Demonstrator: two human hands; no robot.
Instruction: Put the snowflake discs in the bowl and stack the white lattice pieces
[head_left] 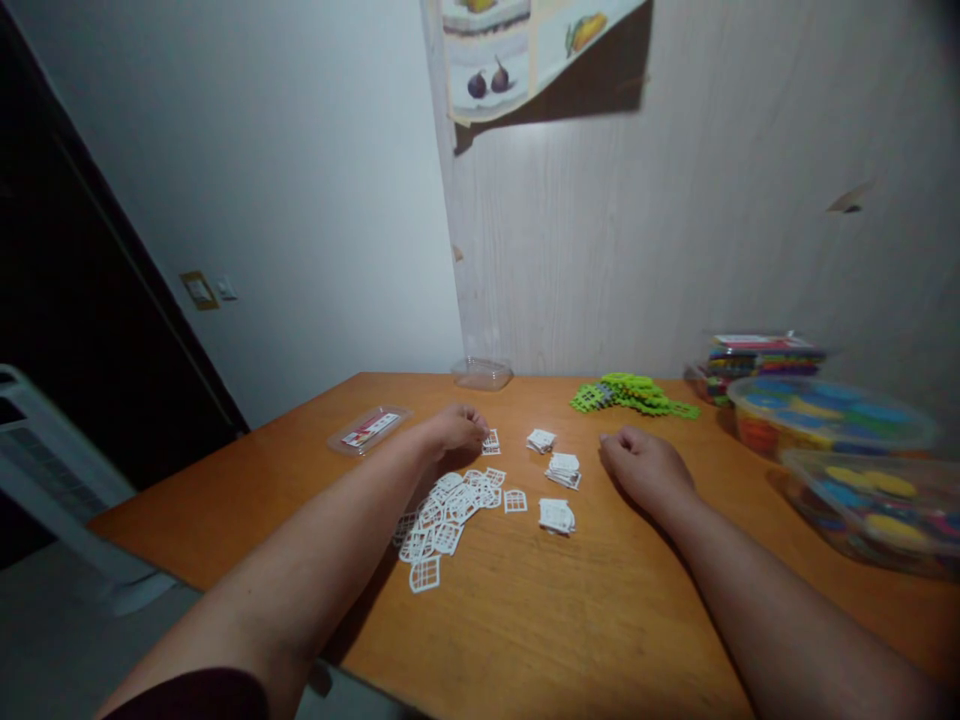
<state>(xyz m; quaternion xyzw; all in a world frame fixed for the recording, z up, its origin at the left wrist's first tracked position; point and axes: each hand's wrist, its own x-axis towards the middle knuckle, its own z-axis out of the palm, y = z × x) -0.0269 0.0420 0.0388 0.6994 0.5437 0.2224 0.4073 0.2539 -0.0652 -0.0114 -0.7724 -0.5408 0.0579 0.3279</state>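
My left hand (461, 430) reaches across the table with its fingers pinched at a small white lattice window piece (491, 442). Part of that piece is covered by the fingertips. Under and beside my left forearm spreads a loose heap of white window pieces (450, 510), with one single piece (515, 501) lying just right of it. Three small stacks stand between my hands: a far stack (541, 440), a middle stack (562, 469) and a near stack (556, 515). To the right of them my right hand (646, 468) rests on the table, fingers curled, with nothing visible in it.
Green interlocking pieces (634, 394) lie at the back. Clear tubs of colourful parts (829, 410) (877, 505) and a clear box (765, 355) crowd the right side. A labelled plastic lid (370, 430) lies left; a clear plastic tray (482, 374) sits against the wall.
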